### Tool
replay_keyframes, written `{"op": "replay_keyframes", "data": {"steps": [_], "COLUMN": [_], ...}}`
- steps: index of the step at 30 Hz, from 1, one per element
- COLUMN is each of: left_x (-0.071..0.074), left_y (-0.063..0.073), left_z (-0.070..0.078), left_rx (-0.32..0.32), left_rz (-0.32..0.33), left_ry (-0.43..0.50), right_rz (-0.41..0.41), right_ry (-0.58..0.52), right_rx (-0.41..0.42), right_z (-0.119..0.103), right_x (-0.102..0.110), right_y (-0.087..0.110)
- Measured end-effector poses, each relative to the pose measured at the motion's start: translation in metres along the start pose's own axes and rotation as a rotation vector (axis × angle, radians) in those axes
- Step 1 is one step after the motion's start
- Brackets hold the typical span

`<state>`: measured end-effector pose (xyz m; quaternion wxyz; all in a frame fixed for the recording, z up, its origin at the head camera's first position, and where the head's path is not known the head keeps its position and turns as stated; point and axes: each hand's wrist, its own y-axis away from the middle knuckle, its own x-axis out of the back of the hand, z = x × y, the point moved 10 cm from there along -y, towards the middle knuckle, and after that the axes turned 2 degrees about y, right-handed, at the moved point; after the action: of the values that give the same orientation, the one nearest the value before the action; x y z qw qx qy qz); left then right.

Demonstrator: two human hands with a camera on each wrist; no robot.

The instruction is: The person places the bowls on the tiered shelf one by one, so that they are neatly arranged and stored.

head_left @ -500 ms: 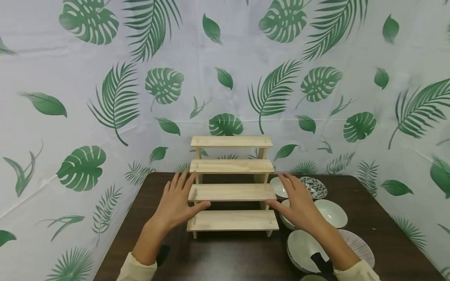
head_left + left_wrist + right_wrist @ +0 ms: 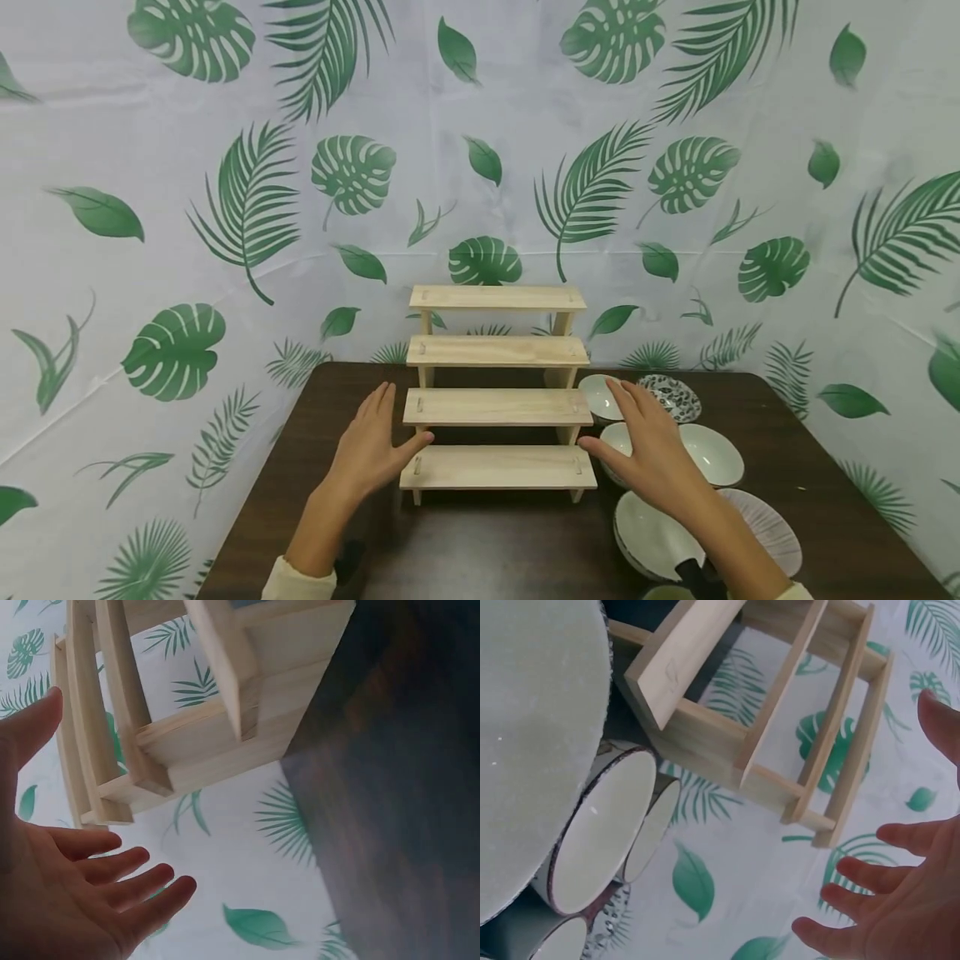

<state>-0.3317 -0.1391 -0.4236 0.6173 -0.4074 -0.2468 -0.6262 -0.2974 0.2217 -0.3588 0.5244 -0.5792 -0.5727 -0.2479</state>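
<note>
A pale wooden tiered shelf (image 2: 498,407) stands on the dark table, its steps rising toward the back. My left hand (image 2: 367,454) hovers at its left side with fingers straight and thumb spread, holding nothing. On the other side my right hand (image 2: 651,450) is raised above the bowls, likewise spread and holding nothing. In the left wrist view a gap shows between the left hand (image 2: 82,892) and the shelf's side (image 2: 202,761). The right wrist view also shows the right hand (image 2: 900,892) apart from the shelf (image 2: 780,720).
On the right of the table (image 2: 840,533) are several bowls and dishes: a large bowl (image 2: 648,533), a white one (image 2: 712,454), a ribbed dish (image 2: 772,533) and a black-patterned dish (image 2: 671,398). A leaf-printed cloth (image 2: 480,100) hangs behind the table.
Both hands have drawn outward, away from the shelf's sides, the left one to the left and the right one to the right. The shelf has stayed in place on the table.
</note>
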Motion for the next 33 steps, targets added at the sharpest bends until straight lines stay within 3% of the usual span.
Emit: {"op": "replay_keyframes", "data": {"steps": [11,19,33], "left_x": [-0.020,-0.036,-0.056], "left_y": [0.014,0.016,0.014], "left_z": [-0.032,-0.042,-0.049], "left_rx": [0.131,0.184,0.174], "left_rz": [-0.055,-0.125,-0.149], "left_ry": [0.075,0.112,0.144], "right_rz": [0.016,0.027,0.026], "right_ry": [0.005,0.007,0.000], "right_rx": [-0.020,-0.064,-0.134], "right_z": [0.005,0.012,0.034], "right_x": [0.005,0.004,0.005], "right_y": [0.015,0.028,0.053]}}
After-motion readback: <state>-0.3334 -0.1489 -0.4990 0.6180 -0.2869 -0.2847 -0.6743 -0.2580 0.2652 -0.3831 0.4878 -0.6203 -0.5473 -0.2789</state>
